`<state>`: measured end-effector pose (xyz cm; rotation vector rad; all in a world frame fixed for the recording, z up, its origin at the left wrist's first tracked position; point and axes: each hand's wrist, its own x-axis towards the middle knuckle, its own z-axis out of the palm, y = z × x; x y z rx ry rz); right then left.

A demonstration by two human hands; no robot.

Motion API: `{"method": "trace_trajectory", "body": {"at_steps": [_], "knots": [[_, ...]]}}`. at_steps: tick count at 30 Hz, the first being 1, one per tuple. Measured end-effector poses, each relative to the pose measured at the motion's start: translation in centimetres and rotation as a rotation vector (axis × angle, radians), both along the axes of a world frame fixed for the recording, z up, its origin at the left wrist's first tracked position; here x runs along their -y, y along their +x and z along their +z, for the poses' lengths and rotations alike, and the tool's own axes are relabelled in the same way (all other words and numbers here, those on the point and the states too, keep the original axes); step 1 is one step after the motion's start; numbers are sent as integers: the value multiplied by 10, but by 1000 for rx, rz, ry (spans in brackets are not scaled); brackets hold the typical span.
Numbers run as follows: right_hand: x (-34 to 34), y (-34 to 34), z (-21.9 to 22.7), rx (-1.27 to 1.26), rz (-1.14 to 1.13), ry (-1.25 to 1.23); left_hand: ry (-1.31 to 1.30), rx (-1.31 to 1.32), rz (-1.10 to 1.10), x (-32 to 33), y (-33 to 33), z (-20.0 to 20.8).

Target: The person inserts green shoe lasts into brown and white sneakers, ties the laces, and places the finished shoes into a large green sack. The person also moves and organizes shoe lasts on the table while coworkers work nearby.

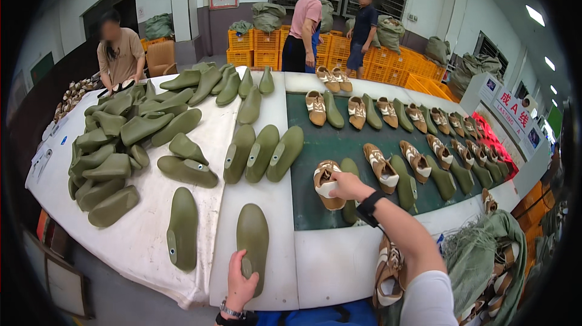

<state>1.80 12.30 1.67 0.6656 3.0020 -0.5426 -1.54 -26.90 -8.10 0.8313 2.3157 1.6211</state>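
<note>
My left hand [240, 278] grips the heel end of a green shoe last [253, 232] lying on the white tabletop near me. To the right, my right hand [350, 188] is closed on the collar of a brown-and-white shoe upper [325, 174], at the near left part of the green conveyor belt [327, 140]. Partly hidden behind that hand lies another green last [348, 209]. Three lasts [263, 153] stand side by side on the white strip beyond my left hand. Along the belt run two rows of brown uppers [381, 168] paired with lasts [403, 188].
A large heap of lasts [124, 126] covers the white cloth [163, 283] at left. A sack [485, 253] with brown uppers stands at lower right. Across the table a person [121, 53] works; two people [306, 23] stand by orange crates [240, 41]. A sign [509, 107] rises far right.
</note>
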Motion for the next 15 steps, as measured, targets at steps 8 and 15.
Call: {"method": "trace_trajectory", "body": {"at_steps": [8,15], "knots": [[-36,-45,-94,-193,-284,33,-7,13,34,0,0,-10],[57,31,-53,199,186,-25,53,103,-22,0,-2,-6]]}}
